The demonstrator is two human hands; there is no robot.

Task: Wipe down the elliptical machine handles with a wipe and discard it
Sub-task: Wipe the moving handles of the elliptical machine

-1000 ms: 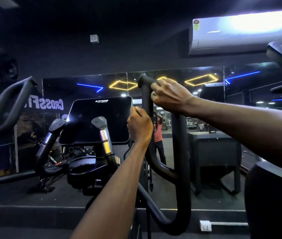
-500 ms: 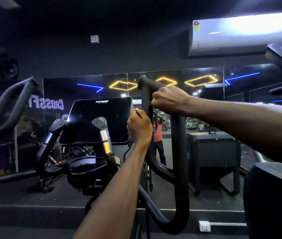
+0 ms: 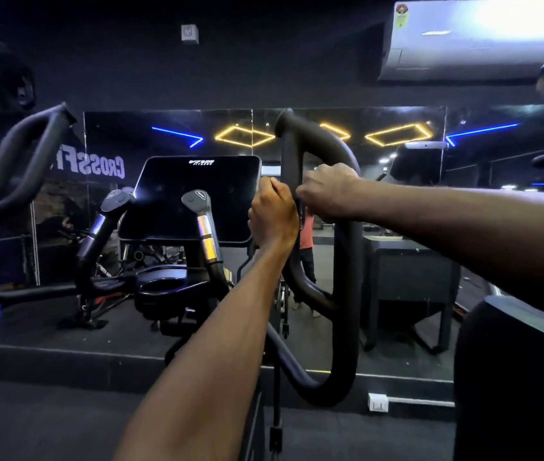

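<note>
Two hands: both on right handle (image 3: 347, 294).
Left hand (image 3: 272, 216): fingers curled round inner bar.
Right hand (image 3: 329, 189): fingers wrapped round outer bar; wipe hidden.

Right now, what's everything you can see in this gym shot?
Right loop handle: one, black, centre-right.
Left loop handle: one, black, far left.
Console screen: one, black, centre.
Short grips: two, black with silver bands, below the screen.
Mirror: one, back wall.
Air conditioner: one, white, top right.
Wipe: none visible.
Left hand: curled round the handle's inner bar.
Right hand: grips the same handle, slightly higher.
</note>
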